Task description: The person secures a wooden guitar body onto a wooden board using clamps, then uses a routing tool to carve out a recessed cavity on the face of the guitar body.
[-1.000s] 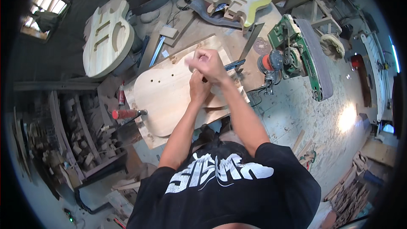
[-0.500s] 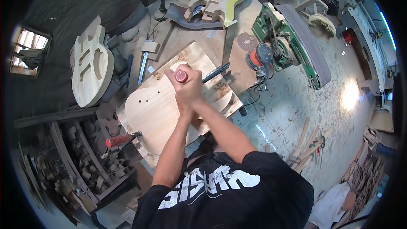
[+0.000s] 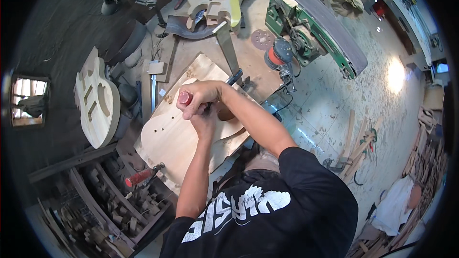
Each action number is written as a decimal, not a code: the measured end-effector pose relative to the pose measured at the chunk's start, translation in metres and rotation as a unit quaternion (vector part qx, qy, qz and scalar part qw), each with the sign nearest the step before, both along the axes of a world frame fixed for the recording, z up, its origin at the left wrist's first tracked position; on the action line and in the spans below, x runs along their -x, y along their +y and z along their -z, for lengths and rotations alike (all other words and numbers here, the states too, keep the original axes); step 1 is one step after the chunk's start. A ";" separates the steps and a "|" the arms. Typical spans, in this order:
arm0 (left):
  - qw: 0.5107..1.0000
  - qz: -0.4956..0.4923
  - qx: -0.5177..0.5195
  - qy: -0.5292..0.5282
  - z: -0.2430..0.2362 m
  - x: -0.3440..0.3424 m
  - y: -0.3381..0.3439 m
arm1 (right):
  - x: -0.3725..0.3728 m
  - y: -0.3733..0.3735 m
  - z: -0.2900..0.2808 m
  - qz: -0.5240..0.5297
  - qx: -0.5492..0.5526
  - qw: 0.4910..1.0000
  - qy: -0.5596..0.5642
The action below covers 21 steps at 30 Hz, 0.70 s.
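Observation:
My right hand [image 3: 204, 94] is wrapped around the red handle [image 3: 185, 98] of a bar clamp, whose rounded end shows beside my thumb. The clamp's dark bar [image 3: 234, 77] shows beyond my hand. Below it, my left hand [image 3: 205, 123] is closed against the same clamp, its fingers partly hidden. Under both hands lies a pale wooden guitar body [image 3: 174, 145] with small drilled holes, on a lighter board [image 3: 203, 64]. Another red-handled clamp [image 3: 138, 177] grips the near left edge. Where the held clamp's jaw sits is hidden.
Another guitar body [image 3: 101, 107] stands at the left, and a partly yellow one [image 3: 217, 1] lies at the back. A green belt sander [image 3: 296, 31] and an orbital sander [image 3: 278, 53] sit at the right. Wood offcuts [image 3: 119, 205] fill a rack at lower left.
My hands have shifted left and turned with the clamp handle, and my right forearm now lies flatter. The whole view has turned slightly, moving the bench things left.

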<state>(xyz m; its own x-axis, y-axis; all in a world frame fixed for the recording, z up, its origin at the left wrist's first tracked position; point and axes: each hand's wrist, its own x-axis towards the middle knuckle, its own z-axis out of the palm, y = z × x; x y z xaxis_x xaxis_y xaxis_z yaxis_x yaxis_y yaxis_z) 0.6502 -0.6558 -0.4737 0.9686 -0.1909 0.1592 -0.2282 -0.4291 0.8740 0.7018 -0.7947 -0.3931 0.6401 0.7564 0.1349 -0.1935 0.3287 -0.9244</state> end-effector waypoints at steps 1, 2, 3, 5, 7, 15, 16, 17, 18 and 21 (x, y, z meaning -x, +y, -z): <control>1.000 0.016 0.000 -0.023 0.021 -0.005 0.008 | 0.004 0.003 0.005 0.015 -0.001 1.000 0.011; 1.000 0.017 -0.003 -0.021 0.019 -0.002 0.010 | 0.007 0.008 0.008 0.027 -0.003 0.999 0.023; 0.999 0.026 -0.019 0.027 0.012 0.001 0.010 | 0.015 0.015 0.009 0.201 0.039 0.978 -0.040; 0.999 -0.014 -0.038 -0.015 -0.005 0.008 0.002 | 0.037 0.047 -0.006 0.556 0.115 0.812 -0.138; 0.999 -0.013 -0.022 -0.022 -0.001 0.009 0.001 | 0.047 0.070 -0.017 0.656 0.131 0.735 -0.114; 0.999 0.002 -0.030 0.011 -0.001 0.006 0.006 | 0.041 0.031 -0.009 0.459 0.105 0.873 -0.123; 1.000 0.006 -0.004 0.013 0.007 0.005 0.008 | 0.032 0.022 -0.006 0.462 0.102 0.873 -0.120; 1.000 0.016 0.022 0.015 0.016 0.003 0.009 | 0.024 0.011 -0.003 0.359 0.076 0.921 -0.134; 0.999 0.019 0.037 0.016 0.013 0.003 0.006 | 0.017 0.003 -0.002 0.249 0.048 0.955 -0.151; 0.998 0.030 0.049 0.002 0.014 -0.002 0.006 | 0.012 0.008 0.009 0.186 0.034 0.978 -0.092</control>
<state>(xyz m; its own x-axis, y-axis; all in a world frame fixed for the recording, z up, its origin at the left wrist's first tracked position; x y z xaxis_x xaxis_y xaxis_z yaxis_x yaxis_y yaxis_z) 0.6519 -0.6500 -0.4874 0.9565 -0.2324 0.1762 -0.2475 -0.3271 0.9120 0.6897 -0.7869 -0.4026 0.8422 0.4874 0.2305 0.0987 0.2809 -0.9546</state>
